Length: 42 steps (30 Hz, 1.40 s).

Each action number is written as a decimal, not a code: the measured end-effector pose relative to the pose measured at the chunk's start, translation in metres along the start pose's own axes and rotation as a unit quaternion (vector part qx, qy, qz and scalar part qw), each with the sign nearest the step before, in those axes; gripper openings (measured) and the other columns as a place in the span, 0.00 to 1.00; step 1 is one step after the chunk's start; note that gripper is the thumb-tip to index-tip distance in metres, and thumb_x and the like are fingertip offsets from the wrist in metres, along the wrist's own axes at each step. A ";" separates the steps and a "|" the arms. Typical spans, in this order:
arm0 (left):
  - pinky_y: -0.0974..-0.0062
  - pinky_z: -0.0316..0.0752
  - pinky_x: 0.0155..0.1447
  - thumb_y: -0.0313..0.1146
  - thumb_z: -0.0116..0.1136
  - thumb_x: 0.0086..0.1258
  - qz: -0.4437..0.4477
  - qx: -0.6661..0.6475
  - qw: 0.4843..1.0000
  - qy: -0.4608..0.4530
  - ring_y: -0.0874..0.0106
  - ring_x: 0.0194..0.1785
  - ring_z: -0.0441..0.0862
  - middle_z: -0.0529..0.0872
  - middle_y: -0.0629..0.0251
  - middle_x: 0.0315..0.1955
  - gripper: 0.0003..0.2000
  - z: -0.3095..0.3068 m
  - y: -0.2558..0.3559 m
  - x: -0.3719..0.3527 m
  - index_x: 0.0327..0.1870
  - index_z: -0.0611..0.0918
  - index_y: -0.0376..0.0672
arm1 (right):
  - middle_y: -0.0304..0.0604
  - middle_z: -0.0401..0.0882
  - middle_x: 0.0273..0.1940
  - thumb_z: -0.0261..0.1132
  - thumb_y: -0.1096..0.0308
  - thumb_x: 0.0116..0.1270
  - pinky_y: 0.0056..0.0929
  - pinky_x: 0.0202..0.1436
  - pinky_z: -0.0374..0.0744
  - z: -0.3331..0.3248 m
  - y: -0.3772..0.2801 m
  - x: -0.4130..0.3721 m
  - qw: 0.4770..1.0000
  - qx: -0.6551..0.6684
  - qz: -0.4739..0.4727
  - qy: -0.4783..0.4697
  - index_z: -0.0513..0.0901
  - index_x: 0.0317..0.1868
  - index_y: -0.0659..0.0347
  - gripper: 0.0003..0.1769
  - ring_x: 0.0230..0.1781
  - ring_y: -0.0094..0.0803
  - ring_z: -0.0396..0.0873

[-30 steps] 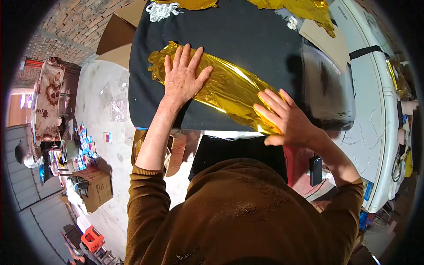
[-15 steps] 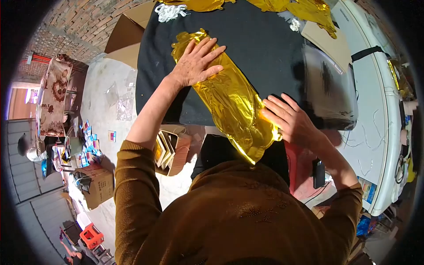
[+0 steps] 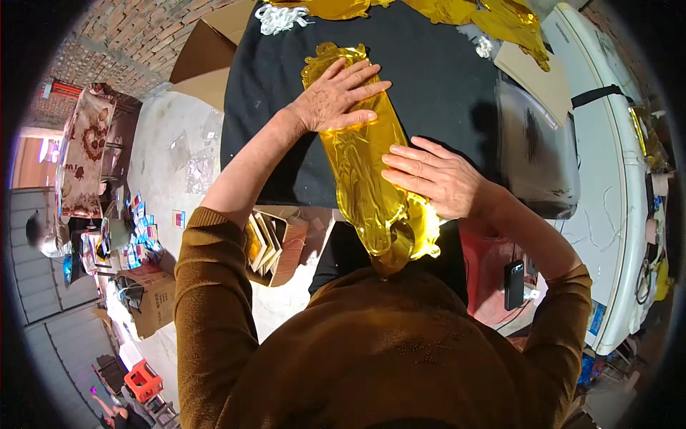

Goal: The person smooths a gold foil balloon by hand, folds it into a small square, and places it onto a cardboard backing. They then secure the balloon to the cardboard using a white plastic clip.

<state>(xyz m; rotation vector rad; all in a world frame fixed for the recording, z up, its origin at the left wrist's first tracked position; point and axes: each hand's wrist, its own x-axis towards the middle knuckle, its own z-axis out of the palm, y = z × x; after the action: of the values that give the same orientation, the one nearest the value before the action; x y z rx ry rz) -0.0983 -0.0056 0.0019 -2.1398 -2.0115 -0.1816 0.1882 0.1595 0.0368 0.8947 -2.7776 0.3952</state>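
A flat gold foil balloon [image 3: 364, 179] lies lengthwise on the black cloth of the table, its near end hanging over the edge toward my lap. My left hand [image 3: 336, 100] rests flat across its upper part, fingers spread and pointing away to the right. Lower down, my right hand [image 3: 437, 175] lies on the balloon's right side with fingers stretched out to the left. Neither hand is closed around anything. The foil's scalloped far end shows beyond my left fingers. Near my lap, the lower end looks creased and partly folded.
More gold foil pieces [image 3: 443, 8] lie along the table's far side, near a bundle of white string [image 3: 282, 19]. Clear plastic sheets [image 3: 536, 146] and a cardboard piece [image 3: 532, 82] sit at the right. A small open box [image 3: 289, 247] stands below the table, left of my lap.
The foil balloon has turned more upright in view, its near end shifting left. My right hand has moved left onto the foil; my left hand has slid slightly right with it.
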 end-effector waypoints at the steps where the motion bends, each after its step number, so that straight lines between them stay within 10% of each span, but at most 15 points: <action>1: 0.45 0.44 0.89 0.68 0.37 0.83 0.001 0.002 1.000 0.002 0.57 0.87 0.54 0.60 0.58 0.84 0.35 0.000 0.000 0.000 0.85 0.64 0.63 | 0.46 0.74 0.76 0.67 0.68 0.66 0.51 0.85 0.61 0.001 0.003 0.002 1.000 -0.002 -0.003 0.000 0.77 0.74 0.56 0.33 0.79 0.41 0.69; 13: 0.45 0.45 0.89 0.69 0.40 0.82 0.004 0.043 0.994 0.101 0.53 0.88 0.49 0.56 0.60 0.86 0.36 -0.022 0.014 0.003 0.85 0.64 0.63 | 0.46 0.82 0.68 0.64 0.71 0.72 0.44 0.80 0.73 0.019 0.005 0.005 0.999 0.011 0.018 0.042 0.83 0.65 0.60 0.22 0.73 0.41 0.77; 26: 0.49 0.58 0.86 0.27 0.64 0.61 -0.065 -0.156 0.985 0.043 0.56 0.83 0.66 0.74 0.58 0.76 0.37 -0.064 0.161 -0.119 0.77 0.75 0.49 | 0.46 0.82 0.67 0.67 0.75 0.68 0.44 0.78 0.76 0.017 0.003 0.005 0.996 0.025 0.009 0.084 0.85 0.61 0.61 0.20 0.71 0.43 0.79; 42: 0.54 0.73 0.78 0.27 0.68 0.59 -0.077 -0.142 0.972 0.171 0.59 0.73 0.80 0.86 0.59 0.66 0.25 -0.028 0.173 -0.106 0.61 0.87 0.43 | 0.50 0.84 0.60 0.69 0.81 0.60 0.46 0.74 0.80 0.016 0.008 -0.004 0.993 0.076 -0.016 0.092 0.86 0.49 0.67 0.15 0.69 0.49 0.80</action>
<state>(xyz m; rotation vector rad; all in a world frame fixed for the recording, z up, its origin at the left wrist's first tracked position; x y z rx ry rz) 0.0683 -0.1250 -0.0050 -1.9297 -2.0366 -0.8473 0.1853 0.1632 0.0188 0.8853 -2.5894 0.6562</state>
